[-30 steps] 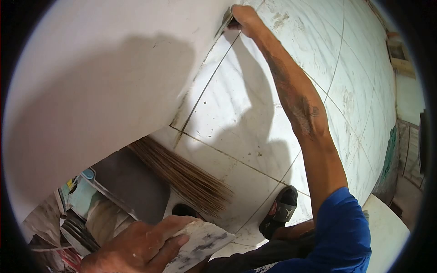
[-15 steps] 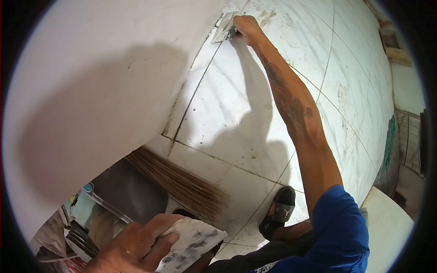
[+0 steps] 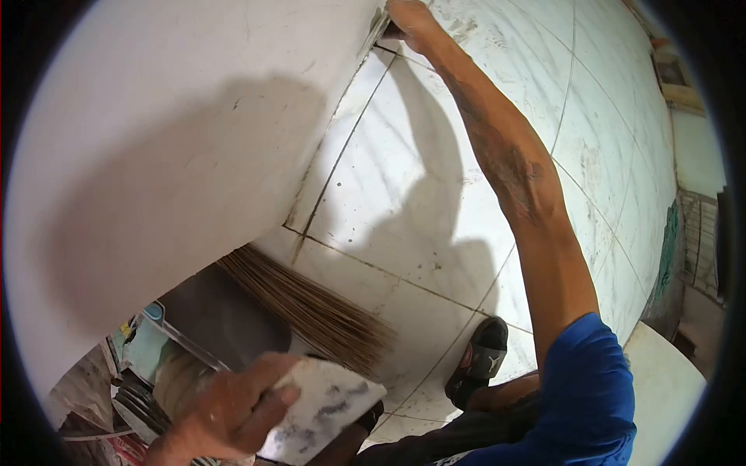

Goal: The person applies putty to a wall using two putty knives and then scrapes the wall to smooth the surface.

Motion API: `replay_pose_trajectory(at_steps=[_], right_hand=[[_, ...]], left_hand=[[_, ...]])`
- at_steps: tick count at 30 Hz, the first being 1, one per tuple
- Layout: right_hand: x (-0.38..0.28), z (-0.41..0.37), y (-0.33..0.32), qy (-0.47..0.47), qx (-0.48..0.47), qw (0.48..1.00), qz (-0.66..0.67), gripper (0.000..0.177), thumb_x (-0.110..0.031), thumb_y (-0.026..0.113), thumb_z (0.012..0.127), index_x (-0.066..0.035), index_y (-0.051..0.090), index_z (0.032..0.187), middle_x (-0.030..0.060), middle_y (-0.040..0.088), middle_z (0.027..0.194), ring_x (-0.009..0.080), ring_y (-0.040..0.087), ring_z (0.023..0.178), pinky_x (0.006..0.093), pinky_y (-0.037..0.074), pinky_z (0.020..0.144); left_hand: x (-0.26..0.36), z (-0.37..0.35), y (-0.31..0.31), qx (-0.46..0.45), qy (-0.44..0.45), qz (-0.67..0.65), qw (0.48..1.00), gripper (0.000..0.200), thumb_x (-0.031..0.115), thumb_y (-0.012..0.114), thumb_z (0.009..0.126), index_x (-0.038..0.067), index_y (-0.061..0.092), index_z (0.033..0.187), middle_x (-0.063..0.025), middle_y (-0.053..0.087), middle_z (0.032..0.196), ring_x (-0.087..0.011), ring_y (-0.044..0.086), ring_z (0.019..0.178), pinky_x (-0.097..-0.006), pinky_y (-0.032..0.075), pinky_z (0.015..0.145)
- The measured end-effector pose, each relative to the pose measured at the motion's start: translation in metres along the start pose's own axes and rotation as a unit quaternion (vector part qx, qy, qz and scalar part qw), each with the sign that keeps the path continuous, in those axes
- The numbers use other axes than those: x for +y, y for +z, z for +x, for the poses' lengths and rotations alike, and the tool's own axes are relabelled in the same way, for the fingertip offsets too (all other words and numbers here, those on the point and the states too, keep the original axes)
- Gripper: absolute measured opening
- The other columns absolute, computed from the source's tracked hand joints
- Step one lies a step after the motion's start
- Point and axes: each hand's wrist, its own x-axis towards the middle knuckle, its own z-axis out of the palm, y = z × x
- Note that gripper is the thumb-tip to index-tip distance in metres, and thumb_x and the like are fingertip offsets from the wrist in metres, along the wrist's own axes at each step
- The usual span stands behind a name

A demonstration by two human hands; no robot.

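Note:
At the top of the head view, my right hand (image 3: 413,25) grips a flat, thin-bladed scraper (image 3: 378,29). The blade is seen nearly edge-on, right against the foot of the white wall (image 3: 202,54) where it meets the tiled floor (image 3: 388,163). My left hand (image 3: 225,415), at the bottom left, pinches a flat whitish plate (image 3: 326,408) between thumb and fingers. Grey smears mark the plate's upper face, and its corner points to the right.
A stick broom (image 3: 311,314) lies on the tiles below the wall's corner, beside a dark grey panel (image 3: 221,314). Mixed clutter (image 3: 144,396) sits at the lower left. My slippered foot (image 3: 483,353) stands on the floor. A pale rounded surface (image 3: 660,388) is at the lower right.
My right hand has moved up and slightly left with the scraper, whose blade has turned from lying flat over the tiles to edge-on at the wall. My left hand has shifted slightly.

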Motion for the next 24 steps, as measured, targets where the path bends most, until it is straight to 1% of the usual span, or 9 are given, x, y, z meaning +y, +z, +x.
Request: replay_pose_trajectory(at_steps=[1,2,5,9,13,15,18,22,24], right_hand=[[-0.003,-0.004,-0.010,-0.031,-0.017,0.999,-0.001,0.027,-0.016,0.047,0.091,0.009,0.058,0.091,0.0230,0.064,0.090,0.0328,0.065,0.079,0.0460,0.057,0.067],[-0.023,-0.033,-0.014,-0.002,0.050,0.996,0.074,0.016,-0.007,0.054,0.091,0.007,0.054,0.084,0.0101,0.055,0.082,0.0204,0.059,0.076,0.0387,0.055,0.070],[-0.048,-0.107,-0.023,0.024,0.038,0.972,0.231,0.010,-0.007,0.054,0.093,0.003,0.056,0.091,0.0092,0.057,0.087,0.0189,0.059,0.080,0.0346,0.054,0.074],[-0.066,-0.189,-0.010,0.043,-0.005,0.956,0.291,0.010,-0.005,0.057,0.091,0.002,0.055,0.097,0.0087,0.058,0.091,0.0172,0.059,0.080,0.0321,0.052,0.073],[-0.106,-0.279,0.009,-0.078,-0.067,0.953,0.287,0.010,-0.002,0.059,0.089,0.004,0.057,0.097,0.0112,0.060,0.094,0.0184,0.060,0.080,0.0351,0.052,0.074],[-0.129,-0.324,0.016,-0.111,-0.040,0.988,0.096,0.017,-0.005,0.058,0.091,0.002,0.058,0.107,0.0139,0.063,0.101,0.0182,0.061,0.086,0.0340,0.051,0.079],[-0.139,-0.379,0.033,-0.372,-0.110,0.872,-0.298,0.033,-0.017,0.058,0.094,-0.006,0.054,0.124,0.0220,0.059,0.123,0.0311,0.058,0.112,0.0405,0.045,0.097],[-0.141,-0.398,0.062,-0.457,-0.347,0.790,-0.214,0.047,-0.019,0.056,0.092,-0.007,0.047,0.137,0.0221,0.047,0.141,0.0381,0.045,0.131,0.0545,0.034,0.110],[-0.140,-0.407,0.072,-0.558,-0.301,0.727,-0.265,0.050,-0.007,0.057,0.085,-0.002,0.049,0.134,0.0225,0.048,0.140,0.0361,0.047,0.129,0.0559,0.035,0.109]], left_hand=[[-0.001,0.004,-0.003,0.008,0.022,0.027,0.999,0.027,0.012,0.056,0.094,-0.004,0.059,0.115,-0.0178,0.067,0.093,-0.0246,0.067,0.078,-0.0329,0.051,0.067],[-0.002,0.009,-0.006,0.026,0.031,0.022,0.999,0.027,0.013,0.055,0.095,-0.004,0.059,0.115,-0.0180,0.066,0.096,-0.0252,0.066,0.081,-0.0332,0.051,0.071],[-0.004,0.024,-0.012,0.088,0.025,-0.061,0.994,0.027,0.016,0.051,0.098,-0.004,0.058,0.116,-0.0200,0.062,0.106,-0.0293,0.062,0.089,-0.0350,0.048,0.083],[0.001,0.040,-0.007,0.168,-0.035,-0.219,0.961,0.030,0.020,0.051,0.099,-0.003,0.058,0.117,-0.0095,0.064,0.107,-0.0164,0.061,0.094,-0.0290,0.046,0.086],[0.001,0.047,0.005,0.206,-0.020,-0.400,0.893,0.033,0.022,0.049,0.101,-0.004,0.055,0.121,-0.0071,0.063,0.105,-0.0112,0.061,0.094,-0.0259,0.050,0.082],[-0.001,0.046,0.009,0.205,0.000,-0.477,0.855,0.035,0.023,0.048,0.101,-0.005,0.052,0.123,-0.0088,0.063,0.108,-0.0119,0.063,0.093,-0.0264,0.053,0.081],[-0.001,0.046,0.012,0.203,0.039,-0.537,0.818,0.037,0.023,0.046,0.102,-0.005,0.048,0.126,-0.0108,0.062,0.111,-0.0134,0.065,0.093,-0.0278,0.056,0.080],[0.014,0.034,0.016,0.216,0.080,-0.535,0.813,0.033,0.022,0.044,0.103,-0.003,0.050,0.123,-0.0117,0.063,0.107,-0.0154,0.065,0.091,-0.0300,0.056,0.079],[0.029,0.029,0.017,0.246,0.077,-0.501,0.826,0.030,0.022,0.042,0.103,-0.002,0.052,0.120,-0.0121,0.063,0.105,-0.0167,0.064,0.091,-0.0305,0.055,0.079]])
